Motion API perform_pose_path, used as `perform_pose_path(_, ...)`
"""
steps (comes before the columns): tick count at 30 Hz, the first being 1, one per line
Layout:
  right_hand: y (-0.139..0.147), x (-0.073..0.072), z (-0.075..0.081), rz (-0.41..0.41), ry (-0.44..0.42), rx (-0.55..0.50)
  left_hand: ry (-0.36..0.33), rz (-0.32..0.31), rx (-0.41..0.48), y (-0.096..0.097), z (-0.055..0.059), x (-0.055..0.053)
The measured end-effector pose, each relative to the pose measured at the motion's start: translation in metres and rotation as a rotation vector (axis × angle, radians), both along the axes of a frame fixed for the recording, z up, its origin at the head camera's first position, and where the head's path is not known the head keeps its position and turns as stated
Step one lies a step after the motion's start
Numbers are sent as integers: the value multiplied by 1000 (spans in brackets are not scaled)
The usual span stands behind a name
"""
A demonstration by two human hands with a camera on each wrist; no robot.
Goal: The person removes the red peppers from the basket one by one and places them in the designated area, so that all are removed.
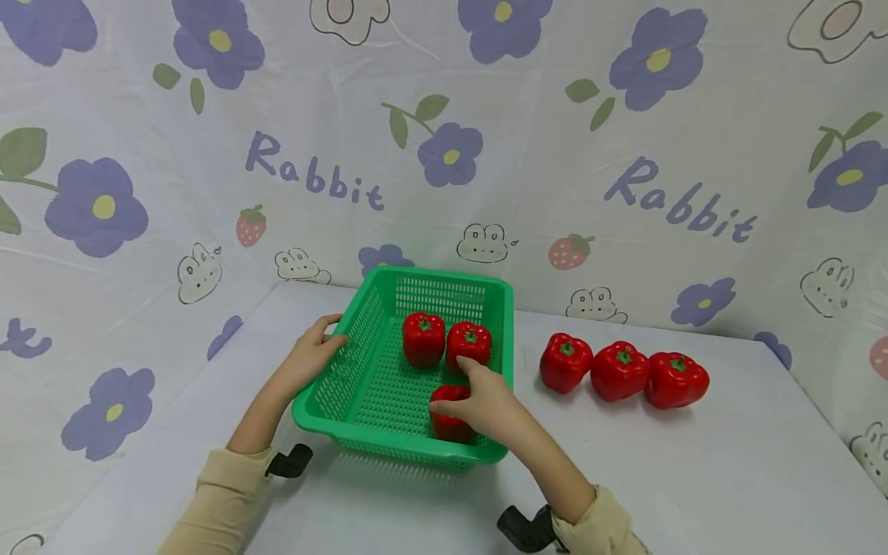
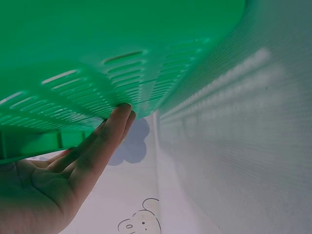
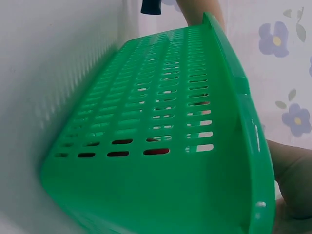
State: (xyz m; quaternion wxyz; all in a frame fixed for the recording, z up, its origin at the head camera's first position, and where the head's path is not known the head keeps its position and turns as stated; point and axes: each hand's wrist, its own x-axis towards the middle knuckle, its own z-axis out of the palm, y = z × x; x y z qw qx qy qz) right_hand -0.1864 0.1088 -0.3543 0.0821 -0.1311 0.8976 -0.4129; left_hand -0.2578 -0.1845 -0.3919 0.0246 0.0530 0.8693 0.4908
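Observation:
A green plastic basket (image 1: pixel 398 443) with slotted walls stands on the table. My left hand (image 1: pixel 314 356) holds its left rim, thumb over the edge; in the left wrist view the fingers (image 2: pixel 105 146) lie along the outside wall. Inside are three red bell peppers: one at the back (image 1: pixel 424 339), a second (image 1: pixel 470 344) beside it, and a front one (image 1: pixel 449 426) in the near right corner. My right hand (image 1: pixel 492 405) reaches over the right rim and grips the front pepper. Its index finger overlaps the second pepper. In the right wrist view the basket wall hides the fingers.
Three more red bell peppers, the left one (image 1: pixel 566 363), the middle one (image 1: pixel 620 371) and the right one (image 1: pixel 677 381), sit in a row on the white table (image 1: pixel 735 478) right of the basket. A patterned cloth (image 1: pixel 541 185) hangs behind the table.

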Motion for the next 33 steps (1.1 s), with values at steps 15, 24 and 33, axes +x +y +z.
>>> perform_pose_path(15, -10, 2, -8, 61, 21, -60, 6, 3, -5, 1, 1, 0)
perform_pose_path(24, -9, -2, -11, 40, 42, -160, 11, -4, -9, 0, 1, -1)
perform_pose_path(33, -10, -2, -10, -27, -27, 0, 13, 2, -27, 0, -1, 0)
